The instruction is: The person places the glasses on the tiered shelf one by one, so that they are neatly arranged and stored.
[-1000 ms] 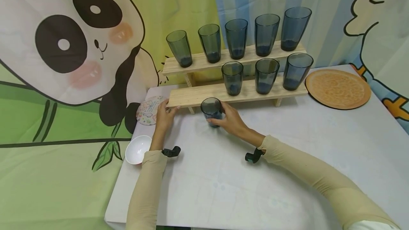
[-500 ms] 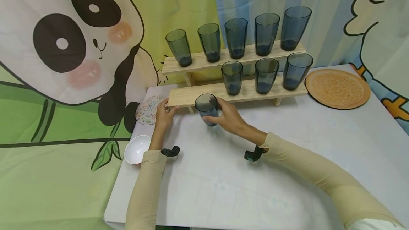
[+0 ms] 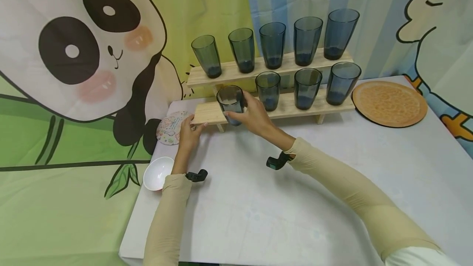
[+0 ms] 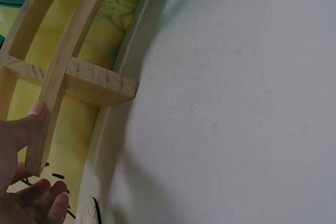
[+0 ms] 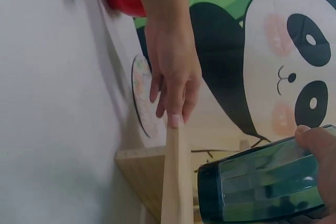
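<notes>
In the head view my right hand (image 3: 256,117) grips a smoky blue glass tumbler (image 3: 230,104) over the left part of the lower shelf of a two-tier wooden stand (image 3: 207,113). The right wrist view has the tumbler's dark base (image 5: 209,195) just off the board's face, with a narrow gap between. My left hand (image 3: 189,136) holds the left end of that lower board. Its thumb (image 4: 37,109) lies on the board's edge in the left wrist view, fingers round the end. Three matching tumblers (image 3: 268,91) stand on the lower tier to the right.
Several more tumblers (image 3: 272,46) line the upper tier. A round brown mat (image 3: 389,104) lies right of the stand. Left of it are a patterned round disc (image 3: 170,128) and a white bowl (image 3: 158,174) near the table's left edge.
My right hand has lifted the tumbler from in front of the stand, moving it up, away and slightly left over the lower board. My left hand stays on the board's end.
</notes>
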### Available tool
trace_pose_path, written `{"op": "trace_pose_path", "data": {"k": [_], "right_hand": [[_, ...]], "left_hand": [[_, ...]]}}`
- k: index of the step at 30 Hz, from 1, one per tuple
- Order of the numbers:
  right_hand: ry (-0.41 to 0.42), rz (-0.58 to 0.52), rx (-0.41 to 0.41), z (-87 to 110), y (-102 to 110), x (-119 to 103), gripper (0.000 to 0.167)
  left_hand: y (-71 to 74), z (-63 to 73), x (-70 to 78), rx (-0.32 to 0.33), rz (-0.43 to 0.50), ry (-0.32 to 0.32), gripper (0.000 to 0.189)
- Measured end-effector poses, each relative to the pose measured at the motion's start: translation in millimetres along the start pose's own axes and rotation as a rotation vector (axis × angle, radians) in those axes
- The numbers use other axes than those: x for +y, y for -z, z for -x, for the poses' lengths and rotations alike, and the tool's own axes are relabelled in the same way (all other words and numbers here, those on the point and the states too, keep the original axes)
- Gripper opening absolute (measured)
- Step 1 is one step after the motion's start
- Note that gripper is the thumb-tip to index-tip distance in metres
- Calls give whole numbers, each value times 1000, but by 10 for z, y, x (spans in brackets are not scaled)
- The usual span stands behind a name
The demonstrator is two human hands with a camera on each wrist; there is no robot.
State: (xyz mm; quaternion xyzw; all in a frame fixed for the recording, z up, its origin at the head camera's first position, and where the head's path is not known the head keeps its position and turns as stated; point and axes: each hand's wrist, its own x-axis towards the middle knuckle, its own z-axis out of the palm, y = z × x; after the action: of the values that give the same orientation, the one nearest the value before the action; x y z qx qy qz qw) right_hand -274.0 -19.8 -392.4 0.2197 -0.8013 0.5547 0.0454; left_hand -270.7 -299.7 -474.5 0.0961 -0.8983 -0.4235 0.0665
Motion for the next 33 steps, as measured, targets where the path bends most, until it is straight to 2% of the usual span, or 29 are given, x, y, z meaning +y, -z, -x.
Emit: {"op": "trace_pose_path", "data": {"k": [10,16,23,33], "right_hand": [[-116,14,42,-257,-63,156,91],[-125,24,66,-327,-65,243,93],[-106,22,92,-404,-69,302,83],[-136,46,81,-388,-105,330,96]], "left_hand": [[-37,1,29,7,22,-21,74],[-69,-17,43,4,14,-14,75],[-82,-20,48,1,20,-14,76],[-76,-36,37,-1,4,-20,77]]}}
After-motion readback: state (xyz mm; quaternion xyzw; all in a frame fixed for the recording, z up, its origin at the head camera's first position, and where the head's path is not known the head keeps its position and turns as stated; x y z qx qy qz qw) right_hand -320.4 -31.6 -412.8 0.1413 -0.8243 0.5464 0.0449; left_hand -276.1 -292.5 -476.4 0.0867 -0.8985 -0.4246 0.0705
